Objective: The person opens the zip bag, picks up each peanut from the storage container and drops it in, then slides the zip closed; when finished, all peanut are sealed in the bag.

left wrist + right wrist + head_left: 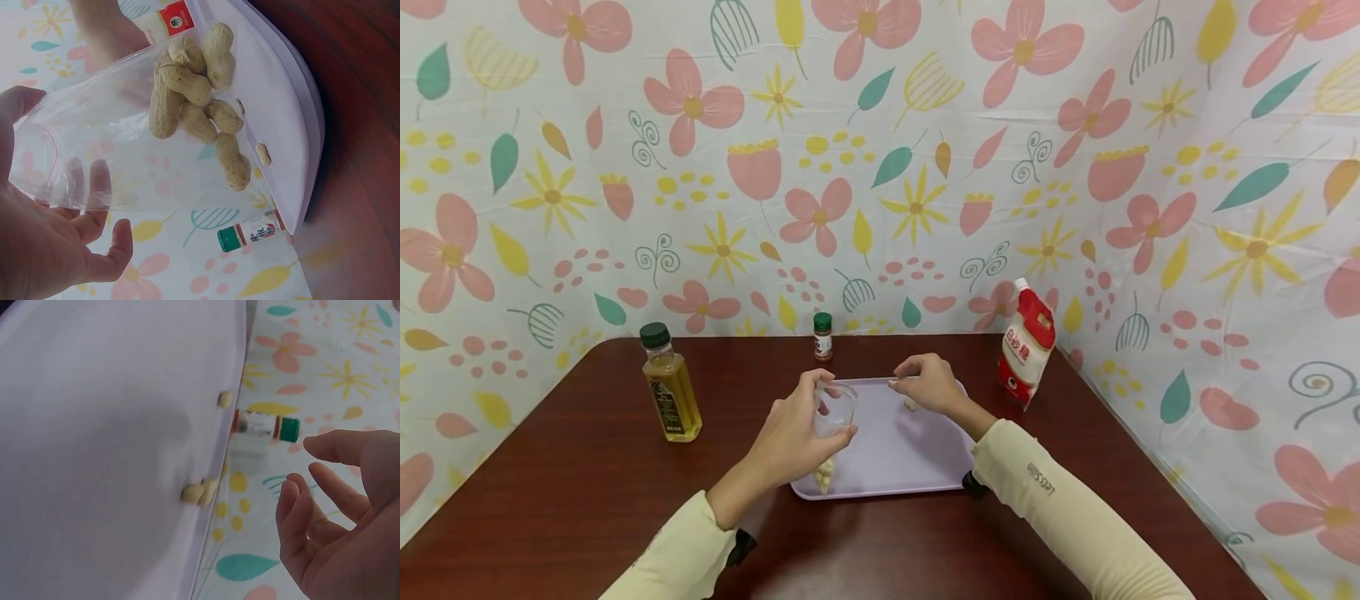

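My left hand [797,429] holds a clear plastic cup [838,408] above the left side of a pale purple tray [895,450]. Its thumb and fingers lie around the cup's sides. Peanuts in their shells [187,84] lie piled at the tray's left side, in front of the cup in the left wrist view; my left hand partly covers them in the head view. Over the tray's far right part is my right hand [928,383], fingers loosely bent. In the right wrist view nothing shows between its fingertips. Several peanuts [200,492] lie on the tray near it.
A bottle of yellow oil [673,396] stands on the dark table [587,492] at left. Behind the tray is a small green-capped jar [823,337]. A red and white sugar pouch [1027,346] stands back right. Flowered cloth [880,167] hangs behind.
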Motion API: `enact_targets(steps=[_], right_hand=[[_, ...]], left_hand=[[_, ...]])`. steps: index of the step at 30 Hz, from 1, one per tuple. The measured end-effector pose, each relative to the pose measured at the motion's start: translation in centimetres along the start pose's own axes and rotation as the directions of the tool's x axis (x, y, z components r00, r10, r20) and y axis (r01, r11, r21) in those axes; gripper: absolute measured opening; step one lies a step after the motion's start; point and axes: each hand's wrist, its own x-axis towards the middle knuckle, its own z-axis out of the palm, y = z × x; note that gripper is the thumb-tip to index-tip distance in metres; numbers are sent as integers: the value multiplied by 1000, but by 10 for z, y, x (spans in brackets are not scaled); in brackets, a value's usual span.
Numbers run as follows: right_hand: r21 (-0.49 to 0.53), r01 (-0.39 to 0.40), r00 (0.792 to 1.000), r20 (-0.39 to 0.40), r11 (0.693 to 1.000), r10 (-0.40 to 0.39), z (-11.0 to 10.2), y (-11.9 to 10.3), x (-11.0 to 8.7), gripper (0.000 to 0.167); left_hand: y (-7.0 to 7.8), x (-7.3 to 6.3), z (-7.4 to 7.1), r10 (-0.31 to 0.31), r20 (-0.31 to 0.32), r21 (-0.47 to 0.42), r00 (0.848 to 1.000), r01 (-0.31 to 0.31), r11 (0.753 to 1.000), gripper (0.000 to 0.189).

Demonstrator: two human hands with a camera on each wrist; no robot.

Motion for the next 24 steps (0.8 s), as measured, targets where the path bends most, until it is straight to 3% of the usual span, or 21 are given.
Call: enact_targets(steps=[14, 24], right_hand=[[-167, -106, 988, 90, 980, 122, 1, 34, 4, 23], [-244, -76, 985, 130, 967, 110, 4, 38, 6, 21]], left_hand=[[3, 1, 2, -18, 8, -5, 1000, 18, 1000, 67], [4, 1, 3, -19, 4, -6, 1000, 19, 1000, 66]])
